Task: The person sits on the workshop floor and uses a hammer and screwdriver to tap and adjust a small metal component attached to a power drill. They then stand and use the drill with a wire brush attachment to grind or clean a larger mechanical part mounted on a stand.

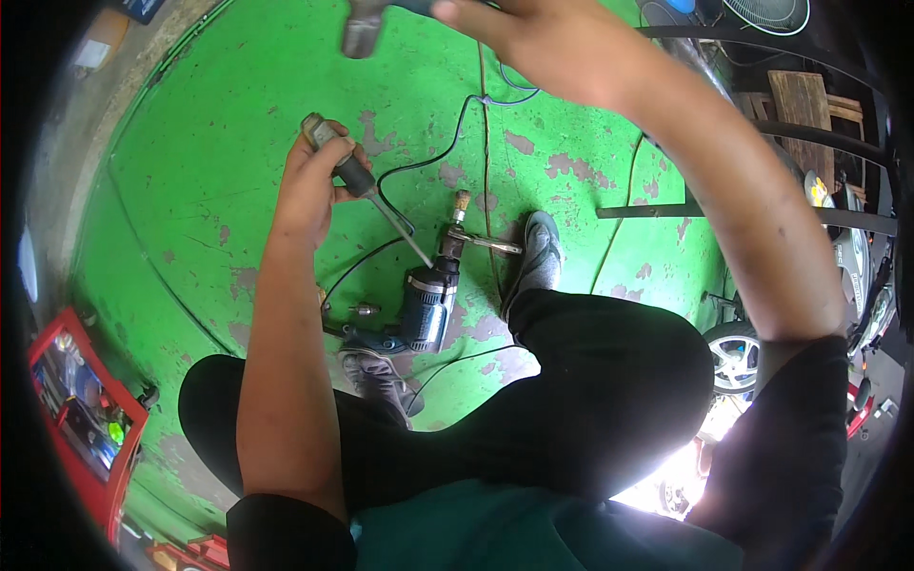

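Observation:
My left hand [309, 186] is closed round the dark handle of a long screwdriver [398, 222], held slanted down to the right. Its tip meets or nearly meets the front part of a blue power drill [428, 309] lying on the floor between my shoes. High at the top of the view, my right hand [528, 43] grips a hammer [363, 33] with its metal head above and right of the screwdriver's butt; part of its handle is cut off. A metal wrench-like tool [491, 244] sticks out rightward from the drill's front end. Beyond it is a tan-tipped rod [461, 204].
A small metal part [365, 309] lies left of the drill. A black cord [447, 145] curls over the worn green floor [238, 105]. A red tool cabinet [90, 419] stands at left. Right are metal bars [657, 211], a motorcycle wheel [733, 360] and a fan [769, 11].

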`<action>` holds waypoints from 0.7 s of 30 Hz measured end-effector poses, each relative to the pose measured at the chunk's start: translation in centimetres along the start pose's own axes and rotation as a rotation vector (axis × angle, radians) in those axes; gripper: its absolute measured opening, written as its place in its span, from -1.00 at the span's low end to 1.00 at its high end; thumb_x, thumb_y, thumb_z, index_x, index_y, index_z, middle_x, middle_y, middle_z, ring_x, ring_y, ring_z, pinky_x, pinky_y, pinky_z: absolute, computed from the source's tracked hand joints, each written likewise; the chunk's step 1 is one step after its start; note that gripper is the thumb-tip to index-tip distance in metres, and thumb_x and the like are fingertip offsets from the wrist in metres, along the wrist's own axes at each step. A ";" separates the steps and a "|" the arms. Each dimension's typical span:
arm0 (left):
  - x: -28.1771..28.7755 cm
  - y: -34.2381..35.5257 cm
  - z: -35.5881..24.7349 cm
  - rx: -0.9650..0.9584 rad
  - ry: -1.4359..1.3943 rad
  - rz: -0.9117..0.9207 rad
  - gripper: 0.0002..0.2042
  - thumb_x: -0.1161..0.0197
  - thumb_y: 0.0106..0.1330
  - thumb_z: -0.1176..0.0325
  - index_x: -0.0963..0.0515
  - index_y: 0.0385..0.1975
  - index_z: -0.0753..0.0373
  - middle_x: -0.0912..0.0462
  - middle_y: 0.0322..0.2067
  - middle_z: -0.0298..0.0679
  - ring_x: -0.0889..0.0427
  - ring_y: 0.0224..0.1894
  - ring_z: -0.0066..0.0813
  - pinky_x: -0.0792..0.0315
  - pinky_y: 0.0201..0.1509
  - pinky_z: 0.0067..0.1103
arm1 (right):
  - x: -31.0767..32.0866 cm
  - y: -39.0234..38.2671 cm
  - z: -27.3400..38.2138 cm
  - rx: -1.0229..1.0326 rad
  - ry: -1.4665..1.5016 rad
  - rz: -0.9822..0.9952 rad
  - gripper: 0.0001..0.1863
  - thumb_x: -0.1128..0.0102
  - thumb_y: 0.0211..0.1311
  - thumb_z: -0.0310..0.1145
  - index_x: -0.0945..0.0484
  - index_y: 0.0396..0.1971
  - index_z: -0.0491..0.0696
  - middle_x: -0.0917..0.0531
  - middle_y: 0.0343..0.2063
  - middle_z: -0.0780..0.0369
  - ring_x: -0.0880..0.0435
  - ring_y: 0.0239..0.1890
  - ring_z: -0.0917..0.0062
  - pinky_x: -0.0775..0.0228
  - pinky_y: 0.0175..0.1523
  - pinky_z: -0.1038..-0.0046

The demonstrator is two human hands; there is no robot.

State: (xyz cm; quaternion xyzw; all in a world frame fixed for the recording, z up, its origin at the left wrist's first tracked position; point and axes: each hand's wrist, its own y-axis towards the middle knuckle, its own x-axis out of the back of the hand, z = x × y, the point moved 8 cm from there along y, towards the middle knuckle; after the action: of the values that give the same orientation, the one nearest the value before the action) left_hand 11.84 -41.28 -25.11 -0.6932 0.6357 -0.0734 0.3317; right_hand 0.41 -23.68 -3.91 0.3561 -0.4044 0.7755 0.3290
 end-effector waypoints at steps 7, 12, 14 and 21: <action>-1.3 1.4 5.7 0.160 0.441 0.144 -0.79 -0.29 0.30 0.23 -0.52 -0.21 0.19 -0.63 -0.50 -0.30 -0.60 -0.52 -0.51 -0.54 -0.49 -0.49 | -5.0 -4.5 -10.0 -0.333 0.180 0.043 -0.48 -0.05 0.49 0.12 -0.63 -0.06 -0.08 -0.70 -0.37 0.03 -0.70 -0.27 0.17 -0.49 -0.10 0.15; -5.2 -1.0 14.4 0.336 0.746 0.228 -0.71 -0.36 0.19 0.31 -0.63 -0.18 0.37 -0.68 -0.56 -0.14 -0.60 -0.66 -0.44 -0.51 -0.55 -0.46 | -10.8 -7.2 -18.5 -0.392 -0.010 0.288 -0.53 -0.19 0.42 0.06 -0.61 -0.06 -0.09 -0.68 -0.44 0.07 -0.69 -0.49 0.33 -0.52 -0.36 0.22; -7.0 -0.7 15.7 0.304 0.782 0.147 -0.73 -0.36 0.18 0.33 -0.62 -0.21 0.39 -0.68 -0.56 -0.11 -0.60 -0.68 -0.40 -0.53 -0.53 -0.44 | -14.4 -9.5 -23.9 -0.584 0.156 0.365 -0.60 -0.23 0.40 0.00 -0.63 -0.07 -0.05 -0.63 -0.53 0.15 -0.62 -0.63 0.43 -0.47 -0.52 0.30; -6.4 1.6 19.0 0.544 0.786 0.151 -0.66 -0.41 0.20 0.38 -0.62 -0.04 0.33 -0.65 -0.45 -0.16 -0.63 -0.59 -0.39 -0.56 -0.58 -0.47 | -24.6 -13.8 -37.2 -0.739 0.648 0.285 -0.45 -0.34 0.30 0.04 -0.57 0.00 -0.14 -0.49 -0.65 0.27 -0.58 -0.69 0.51 -0.41 -0.62 0.41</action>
State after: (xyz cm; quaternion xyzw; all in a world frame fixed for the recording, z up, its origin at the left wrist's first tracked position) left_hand 19.27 -28.34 -38.54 -0.4529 0.7193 -0.4689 0.2400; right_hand 13.85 9.22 -34.23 -0.1014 -0.5733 0.6886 0.4323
